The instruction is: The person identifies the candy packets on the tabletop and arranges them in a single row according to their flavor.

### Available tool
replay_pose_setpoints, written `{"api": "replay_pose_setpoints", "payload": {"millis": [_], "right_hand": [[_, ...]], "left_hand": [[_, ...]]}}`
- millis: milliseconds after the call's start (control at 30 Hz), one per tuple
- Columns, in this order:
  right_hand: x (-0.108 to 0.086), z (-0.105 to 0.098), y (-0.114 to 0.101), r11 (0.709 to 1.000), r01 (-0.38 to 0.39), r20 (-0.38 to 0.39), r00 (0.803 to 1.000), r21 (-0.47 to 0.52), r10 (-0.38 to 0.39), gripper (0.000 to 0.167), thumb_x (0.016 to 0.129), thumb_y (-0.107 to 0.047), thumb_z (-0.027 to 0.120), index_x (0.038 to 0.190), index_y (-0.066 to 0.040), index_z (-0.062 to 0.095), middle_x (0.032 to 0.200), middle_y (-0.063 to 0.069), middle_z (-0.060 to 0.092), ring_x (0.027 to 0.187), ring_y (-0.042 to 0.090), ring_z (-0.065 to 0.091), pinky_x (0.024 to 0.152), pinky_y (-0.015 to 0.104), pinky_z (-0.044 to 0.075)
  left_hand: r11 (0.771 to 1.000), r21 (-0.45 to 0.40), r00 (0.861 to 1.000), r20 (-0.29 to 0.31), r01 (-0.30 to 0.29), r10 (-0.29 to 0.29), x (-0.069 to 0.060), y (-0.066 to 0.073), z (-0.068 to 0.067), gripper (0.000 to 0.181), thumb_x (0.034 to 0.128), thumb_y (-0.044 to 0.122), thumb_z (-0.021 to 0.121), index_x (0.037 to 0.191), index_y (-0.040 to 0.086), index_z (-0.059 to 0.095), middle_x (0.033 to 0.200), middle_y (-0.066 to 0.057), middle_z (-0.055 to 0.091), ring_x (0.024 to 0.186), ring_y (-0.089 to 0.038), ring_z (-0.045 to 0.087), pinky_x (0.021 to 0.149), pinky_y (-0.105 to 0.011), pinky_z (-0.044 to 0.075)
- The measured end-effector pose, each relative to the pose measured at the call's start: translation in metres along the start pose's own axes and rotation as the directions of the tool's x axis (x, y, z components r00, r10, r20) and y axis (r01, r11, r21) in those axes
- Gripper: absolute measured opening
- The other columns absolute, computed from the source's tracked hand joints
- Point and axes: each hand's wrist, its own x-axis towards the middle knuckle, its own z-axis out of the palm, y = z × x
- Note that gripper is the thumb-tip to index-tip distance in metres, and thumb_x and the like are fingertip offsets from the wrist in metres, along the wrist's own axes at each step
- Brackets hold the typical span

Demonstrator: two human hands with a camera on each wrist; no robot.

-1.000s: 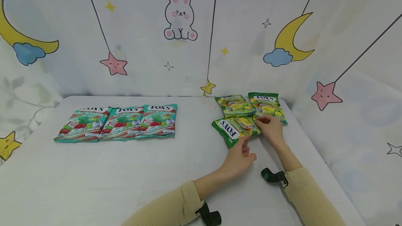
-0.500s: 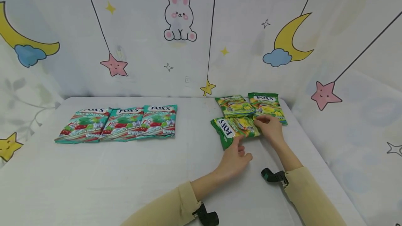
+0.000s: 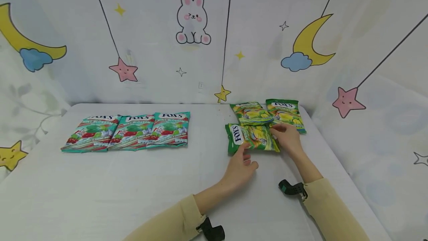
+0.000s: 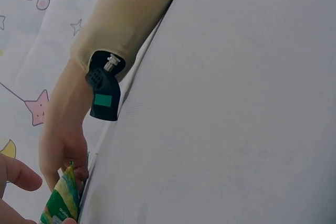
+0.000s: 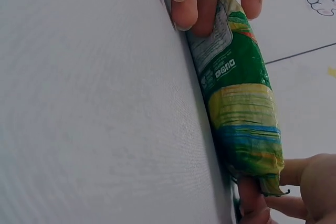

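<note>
A green-and-yellow candy bag point(image 3: 257, 135) labelled FOX'S lies sideways in front of two matching bags on the right. My left hand point(image 3: 238, 168) holds its near left edge, index finger on top and other fingers at the front side. In the left wrist view that thumb point(image 4: 23, 176) stands apart from the bag. The right end of the bag is pinched by my right hand point(image 3: 289, 137). From the right wrist the printed underside of the candy bag point(image 5: 244, 103) shows between the two hands, its near side tilted up.
Two more yellow-green candy bags, a left one point(image 3: 252, 113) and a right one point(image 3: 285, 113), lie behind, slightly overlapping. Three teal mint candy bags point(image 3: 133, 133) form a row at the left on the white-covered table point(image 3: 133, 192). A printed cloth wall point(image 3: 150, 29) rises behind.
The front candy bag has turned from a slant until nearly square with the table edge. My left hand has shifted left and slightly back with it; the right hand has barely moved.
</note>
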Motion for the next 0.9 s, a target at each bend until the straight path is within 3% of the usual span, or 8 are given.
{"api": "replay_pose_setpoints", "payload": {"millis": [400, 567, 767, 900], "right_hand": [[-0.003, 0.005, -0.006, 1.0, 0.003, 0.142, 0.99, -0.024, 0.001, 0.048, 0.099, -0.031, 0.062, 0.136, -0.001, 0.058, 0.12, 0.021, 0.061, 0.069, 0.014, 0.056, 0.057, 0.026, 0.048], [-0.003, 0.004, -0.009, 1.0, 0.002, 0.181, 0.983, -0.002, -0.002, 0.057, 0.099, -0.032, 0.061, 0.144, 0.001, 0.049, 0.105, 0.016, 0.058, 0.059, 0.013, 0.056, 0.053, 0.028, 0.048], [-0.003, 0.005, -0.011, 0.999, 0.026, 0.215, 0.977, -0.028, -0.019, 0.049, 0.1, -0.035, 0.06, 0.132, 0.002, 0.059, 0.072, 0.006, 0.062, 0.058, 0.015, 0.058, 0.055, 0.028, 0.047], [-0.004, 0.006, -0.01, 0.997, 0.048, 0.203, 0.979, -0.063, -0.034, 0.044, 0.099, -0.035, 0.061, 0.122, 0.002, 0.065, 0.072, 0.004, 0.062, 0.064, 0.016, 0.056, 0.059, 0.028, 0.047]], "left_hand": [[1.0, -0.027, 0.997, -0.082, -0.011, 0.009, 0.0, -0.002, -0.016, 0.065, 0.0855, 0.01, 0.063, 0.147, 0.008, 0.042, 0.141, -0.016, 0.051, 0.124, -0.031, 0.058, 0.103, -0.04, 0.05], [0.999, -0.029, 0.994, -0.11, -0.028, 0.025, 0.002, -0.003, -0.022, 0.065, 0.085, 0.01, 0.062, 0.147, 0.006, 0.042, 0.141, -0.017, 0.051, 0.122, -0.032, 0.059, 0.101, -0.04, 0.051], [0.998, -0.027, 0.986, -0.159, -0.048, 0.043, 0.007, -0.008, -0.032, 0.066, 0.0851, 0.009, 0.064, 0.147, 0.007, 0.042, 0.139, -0.017, 0.054, 0.12, -0.031, 0.061, 0.1, -0.04, 0.051], [0.997, -0.039, 0.982, -0.177, -0.068, 0.06, 0.011, -0.012, -0.038, 0.066, 0.0844, 0.007, 0.063, 0.147, 0.006, 0.042, 0.137, -0.018, 0.055, 0.123, -0.031, 0.058, 0.101, -0.04, 0.051]]}}
